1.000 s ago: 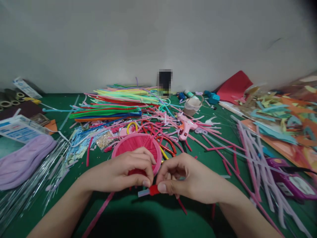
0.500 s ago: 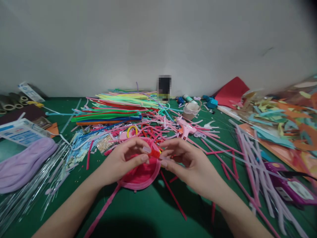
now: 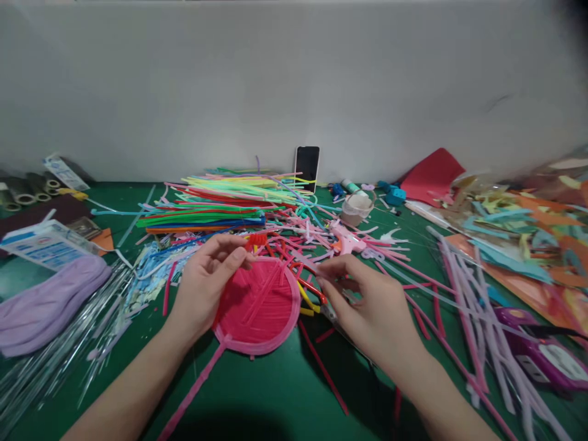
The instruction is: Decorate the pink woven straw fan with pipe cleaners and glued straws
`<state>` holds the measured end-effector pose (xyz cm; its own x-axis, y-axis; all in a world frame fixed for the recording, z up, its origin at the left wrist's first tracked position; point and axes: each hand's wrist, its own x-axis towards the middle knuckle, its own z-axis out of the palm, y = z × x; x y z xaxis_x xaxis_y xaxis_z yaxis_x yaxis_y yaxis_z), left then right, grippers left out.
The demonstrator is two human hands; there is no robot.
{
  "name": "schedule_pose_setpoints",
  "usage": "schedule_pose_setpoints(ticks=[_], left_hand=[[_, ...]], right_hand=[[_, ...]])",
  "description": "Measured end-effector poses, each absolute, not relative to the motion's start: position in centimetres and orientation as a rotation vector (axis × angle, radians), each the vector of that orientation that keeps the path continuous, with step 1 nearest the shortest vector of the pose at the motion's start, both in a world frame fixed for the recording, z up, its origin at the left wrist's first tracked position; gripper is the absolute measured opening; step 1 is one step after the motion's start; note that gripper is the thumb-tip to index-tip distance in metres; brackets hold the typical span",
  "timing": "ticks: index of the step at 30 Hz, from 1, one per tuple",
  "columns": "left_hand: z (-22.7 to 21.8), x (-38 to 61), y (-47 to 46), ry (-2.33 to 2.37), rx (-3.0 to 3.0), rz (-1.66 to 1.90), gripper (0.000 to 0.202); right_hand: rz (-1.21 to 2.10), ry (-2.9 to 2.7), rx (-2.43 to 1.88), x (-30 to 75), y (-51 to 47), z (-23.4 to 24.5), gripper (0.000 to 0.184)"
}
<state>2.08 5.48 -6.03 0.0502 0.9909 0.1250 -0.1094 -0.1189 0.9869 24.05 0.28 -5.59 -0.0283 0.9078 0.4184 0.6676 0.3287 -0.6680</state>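
left hand point(image 3: 205, 286) at the left rim of a round pink woven disc point(image 3: 258, 306) flat on the green table point(image 3: 275, 398), fingertips pinching a small red coiled piece point(image 3: 257, 239) at the disc's top edge. right hand point(image 3: 367, 303) just right of the disc, thumb and forefinger pressed together, perhaps on a thin clear stick, hard to tell. pink stem running from the disc toward the near left. behind: loose pile of coloured pipe cleaners point(image 3: 220, 202), pink glue gun point(image 3: 346, 240), dark phone point(image 3: 307, 166) leaning on the wall.
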Motion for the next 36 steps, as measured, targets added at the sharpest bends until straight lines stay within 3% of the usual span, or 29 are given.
schedule_pose_setpoints(ticks=[10, 16, 24, 36], left_hand=[[-6.3, 2.2, 4.9, 0.998, 1.433, 1.096, 0.026], [-6.2, 2.3, 4.7, 1.028, 1.466, 1.061, 0.022], [-5.5, 3.5, 3.7, 0.9, 1.451, 0.89, 0.016], [-5.8, 4.1, 3.3, 0.895, 1.448, 0.868, 0.014]], right_hand=[[0.544, -1.724, -1.449, 23.9, 0.9, -5.8, 0.006], [0.207, -1.862, -1.261, 23.8, 0.8, -6.0, 0.027], [-0.004, -1.872, -0.932, 22.7, 0.5, -5.8, 0.021], [0.319, -1.806, -0.998, 22.3, 0.2, -6.4, 0.013]])
